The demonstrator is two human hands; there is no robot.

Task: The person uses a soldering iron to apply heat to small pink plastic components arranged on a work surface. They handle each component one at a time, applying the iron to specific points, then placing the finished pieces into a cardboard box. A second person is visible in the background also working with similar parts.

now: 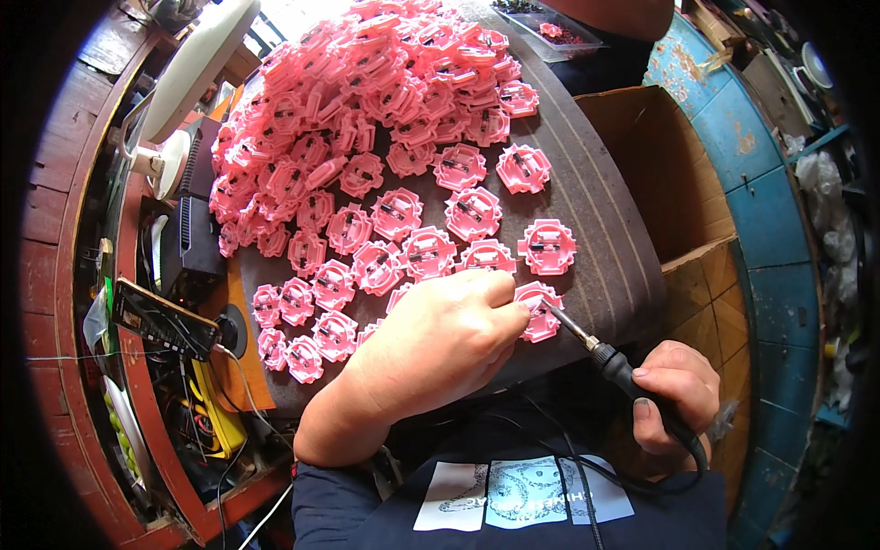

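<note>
A: What is nearest?

B: At six o'clock, the person's dark shirt (pixel 385 518), with a black cable (pixel 577 495) lying across it. At four o'clock, the right hand (pixel 676 396) has its fingers wrapped round the black handle of a soldering iron (pixel 620 368), whose metal shaft slants up and inward.

A: And the other hand?

B: The left hand (pixel 440 325) is near the centre, its back to us, fingers curled toward three o'clock. I cannot tell whether they grip anything; the tips are hidden.

A: Where is the thing being worked on?

B: A pink plastic piece (pixel 535 326) lies just beyond those fingers, near the tabletop's edge, a little off centre toward four o'clock. The iron's tip is over it; whether they touch, I cannot tell.

A: Which step does this look like?

B: Probably applying the iron to that one piece. The next move seems to call for a steady piece and a precisely placed tip.

A: Farther out?

B: Rows of similar pieces (pixel 429 254) spread over the dark, striped tabletop (pixel 612 206). Beyond, a large pink heap (pixel 367 101) rises at eleven o'clock. A phone (pixel 165 316) leans at nine, a pale lamp (pixel 188 78) stands at ten, and a cardboard box (pixel 646 142) sits at two.
</note>
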